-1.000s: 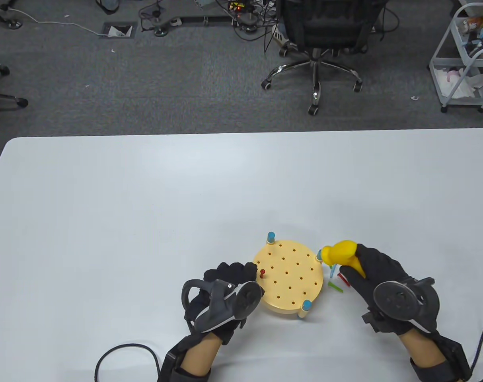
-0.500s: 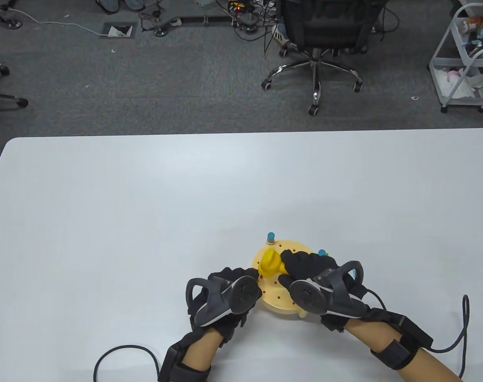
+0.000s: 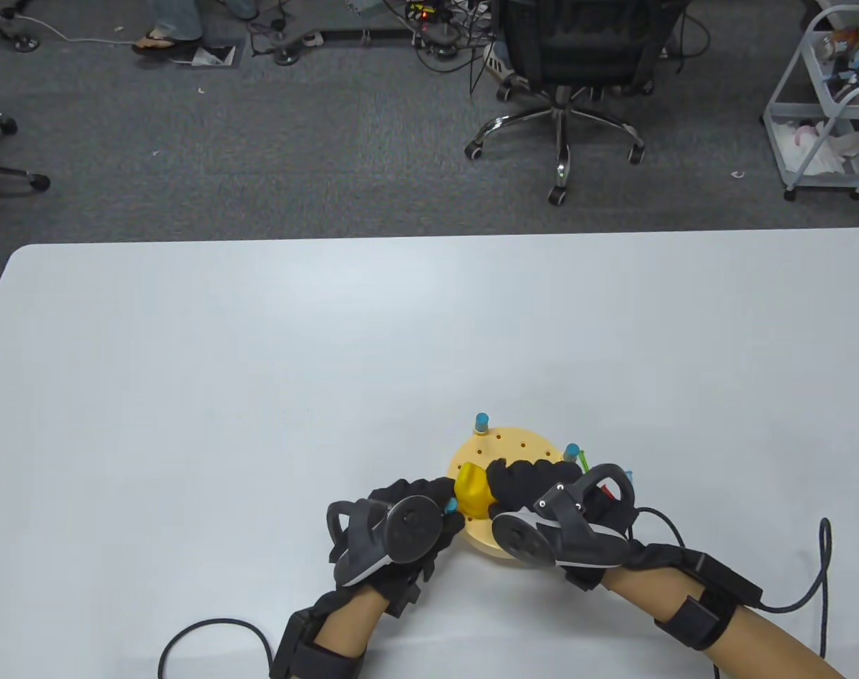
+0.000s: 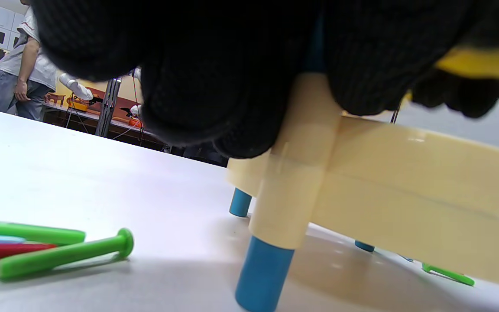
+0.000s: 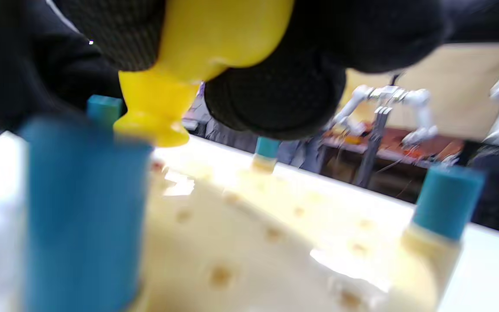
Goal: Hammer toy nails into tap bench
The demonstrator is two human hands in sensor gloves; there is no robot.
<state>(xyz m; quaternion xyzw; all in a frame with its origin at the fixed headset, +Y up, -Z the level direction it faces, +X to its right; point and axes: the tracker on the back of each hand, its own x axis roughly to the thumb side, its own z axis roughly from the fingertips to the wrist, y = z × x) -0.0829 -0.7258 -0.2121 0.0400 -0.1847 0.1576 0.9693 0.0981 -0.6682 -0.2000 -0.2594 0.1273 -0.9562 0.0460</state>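
The round cream tap bench [image 3: 514, 447] with holes and blue-tipped posts stands on the table near its front edge. My right hand [image 3: 521, 482] grips the yellow toy hammer [image 3: 472, 489], whose head is low over the bench's left part. The right wrist view shows the hammer face [image 5: 154, 125] just above the bench top [image 5: 275, 242]. The red nail seen earlier is hidden under the hammer. My left hand [image 3: 436, 498] grips the bench at its left post [image 4: 293, 173], fingers around the post's top.
Loose green nails [image 4: 63, 253] and a red one [image 4: 7, 252] lie on the table beside the bench. In the table view a green nail [image 3: 585, 461] shows at the bench's right. A glove cable [image 3: 210, 629] loops at the front left. The table [image 3: 260, 368] stretches wide to the left and back.
My right hand has swung the hammer from the bench's right side to over its left part and lowered it onto where the red nail stood. My left hand stayed at the bench's left edge.
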